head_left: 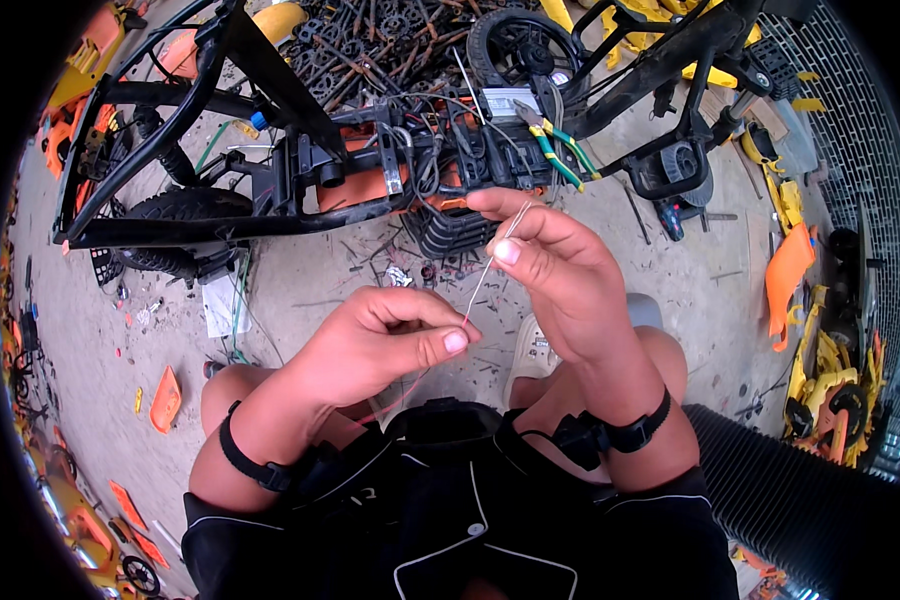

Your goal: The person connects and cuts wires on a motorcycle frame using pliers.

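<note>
A thin pale wire point(481, 285) stretches between my two hands, held in front of my knees. My left hand point(385, 335) pinches its lower part between thumb and forefinger, and a reddish tail runs down from there toward my lap. Higher up, my right hand point(565, 275) pinches the wire's upper end, where two thin strands show above the thumb. Beyond the hands stands a black vehicle frame point(220, 232) with exposed cables and a battery-like block. Cutting pliers point(560, 150) with green and yellow handles rest on top of it, ahead of my right hand.
Rusty metal parts point(370, 50) are heaped behind the frame. Beside the frame's right end lies a power drill point(672, 220). Orange and yellow panels point(790, 275) crowd the right side, near a black ribbed hose point(780, 485). Small debris litters the concrete floor point(300, 290).
</note>
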`<state>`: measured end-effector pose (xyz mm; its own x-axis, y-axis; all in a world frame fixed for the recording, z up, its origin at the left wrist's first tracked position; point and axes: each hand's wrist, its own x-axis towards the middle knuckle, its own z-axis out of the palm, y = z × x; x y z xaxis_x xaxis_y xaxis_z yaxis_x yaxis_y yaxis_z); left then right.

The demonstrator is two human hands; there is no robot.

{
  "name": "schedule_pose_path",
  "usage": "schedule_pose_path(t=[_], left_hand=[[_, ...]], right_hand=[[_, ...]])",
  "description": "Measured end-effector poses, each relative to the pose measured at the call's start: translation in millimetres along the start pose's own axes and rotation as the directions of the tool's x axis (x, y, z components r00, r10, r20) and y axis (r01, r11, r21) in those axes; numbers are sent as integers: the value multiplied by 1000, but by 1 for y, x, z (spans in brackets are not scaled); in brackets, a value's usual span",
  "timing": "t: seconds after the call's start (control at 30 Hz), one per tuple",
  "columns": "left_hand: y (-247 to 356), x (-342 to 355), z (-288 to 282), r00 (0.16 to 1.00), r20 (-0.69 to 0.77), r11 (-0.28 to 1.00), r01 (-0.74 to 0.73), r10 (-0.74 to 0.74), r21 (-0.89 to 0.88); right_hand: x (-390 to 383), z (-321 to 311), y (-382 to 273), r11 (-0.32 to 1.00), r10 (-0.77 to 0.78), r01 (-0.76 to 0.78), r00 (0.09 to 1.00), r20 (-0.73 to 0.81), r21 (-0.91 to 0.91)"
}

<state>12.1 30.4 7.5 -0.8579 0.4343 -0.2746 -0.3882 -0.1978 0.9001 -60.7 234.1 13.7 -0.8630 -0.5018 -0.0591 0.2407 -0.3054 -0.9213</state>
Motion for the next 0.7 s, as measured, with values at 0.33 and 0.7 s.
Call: schedule_pose_path(t=[0.33, 0.7], left_hand=[[-1, 8, 19, 587, 130, -90, -98, 799, 991], [5, 10, 11, 1000, -7, 993, -1, 0, -121]], right_hand=[[-4, 5, 7, 993, 80, -101, 962, -263, -66], [-3, 0, -4, 999, 36, -41, 989, -144, -30]])
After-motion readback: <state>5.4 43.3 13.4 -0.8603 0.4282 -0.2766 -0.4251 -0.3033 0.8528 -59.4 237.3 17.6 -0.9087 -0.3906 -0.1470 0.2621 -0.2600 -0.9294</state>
